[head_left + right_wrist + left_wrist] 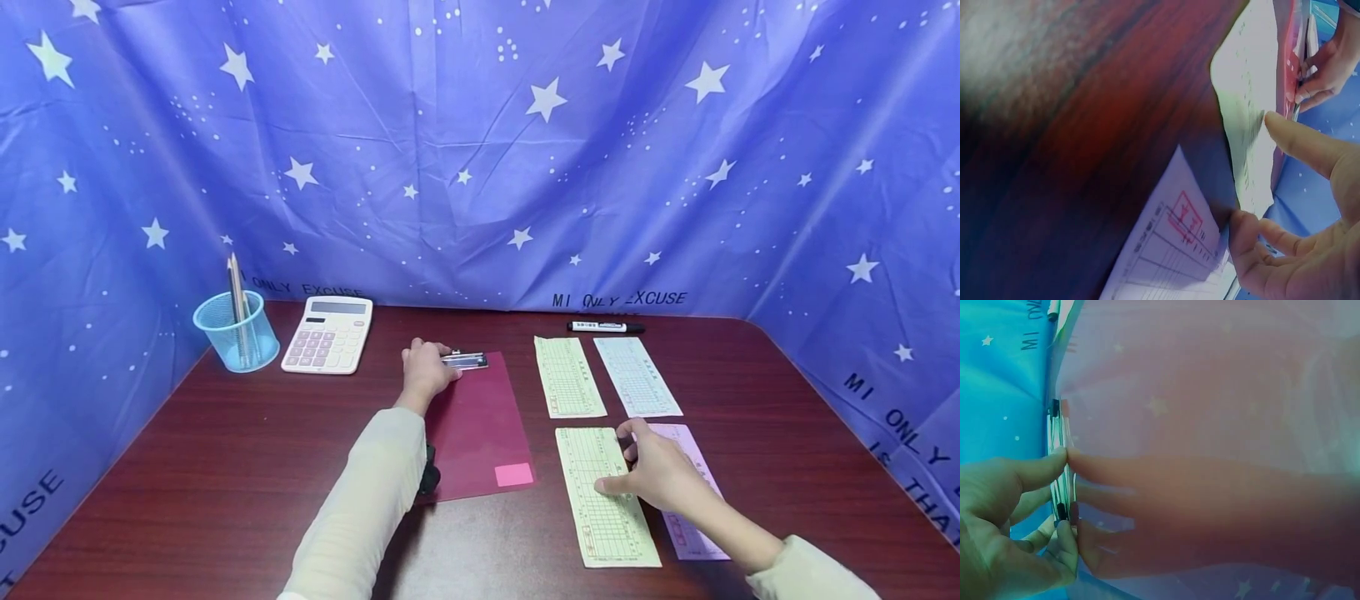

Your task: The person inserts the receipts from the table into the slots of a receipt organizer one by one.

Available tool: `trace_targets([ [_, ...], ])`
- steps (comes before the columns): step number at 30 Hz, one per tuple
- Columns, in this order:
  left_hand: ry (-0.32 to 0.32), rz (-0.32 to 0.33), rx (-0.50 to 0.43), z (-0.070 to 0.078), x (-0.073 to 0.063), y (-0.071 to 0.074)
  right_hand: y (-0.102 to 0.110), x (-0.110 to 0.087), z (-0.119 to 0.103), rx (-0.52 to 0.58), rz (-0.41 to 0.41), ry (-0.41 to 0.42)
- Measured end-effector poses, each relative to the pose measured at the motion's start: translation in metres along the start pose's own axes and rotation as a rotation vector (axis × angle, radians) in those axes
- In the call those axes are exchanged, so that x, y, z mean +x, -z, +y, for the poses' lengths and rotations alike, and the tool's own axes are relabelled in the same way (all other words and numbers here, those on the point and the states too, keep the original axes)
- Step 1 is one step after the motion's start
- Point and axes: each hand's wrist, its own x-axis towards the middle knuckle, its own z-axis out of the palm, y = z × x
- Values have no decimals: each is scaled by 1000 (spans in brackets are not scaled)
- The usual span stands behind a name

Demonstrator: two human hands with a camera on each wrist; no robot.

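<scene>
My left hand [427,372] grips the metal clip [468,361] at the top of a dark red clipboard [480,425], its thumb and fingers around the clip's left end. In the left wrist view the glossy board mirrors that hand. My right hand [660,467] is over a yellow-green printed slip [603,525], thumb on or just above its middle and fingertips by its upper right edge. Thumb and fingers are spread apart. Partly beneath this hand lies a pink-purple slip [693,533].
Behind these lie another yellow-green slip [570,379], a pale blue slip [639,379] and a black-and-white marker [603,327]. A calculator [327,335] and a blue mesh cup [247,350] holding pencils stand at the back left. A starry blue curtain [480,167] surrounds the table.
</scene>
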Motion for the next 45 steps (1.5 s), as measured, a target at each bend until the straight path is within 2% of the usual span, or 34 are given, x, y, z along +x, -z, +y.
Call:
trace_targets([
  [9, -39, 17, 50, -6, 1, -2, -3, 4, -8, 26, -18, 32],
  [17, -81, 3, 98, -10, 4, -1, -1, 2, -11, -115, -28, 24],
  [23, -113, 20, 130, -12, 4, -1, -3, 2, -15, -132, -45, 40],
  [28, -121, 18, 121, -12, 5, -1, -3, 5, -17, -155, -76, 20],
  [34, -117, 15, 107, -10, 4, -1, -3, 5, -16, -133, -97, -1],
  [40, -119, -4, 107, -10, 6, -1, -5, 6, -14, -96, -80, 15],
  [45, -98, -29, 86, -11, 9, 0, -6, 9, -12, -61, -87, -4],
])
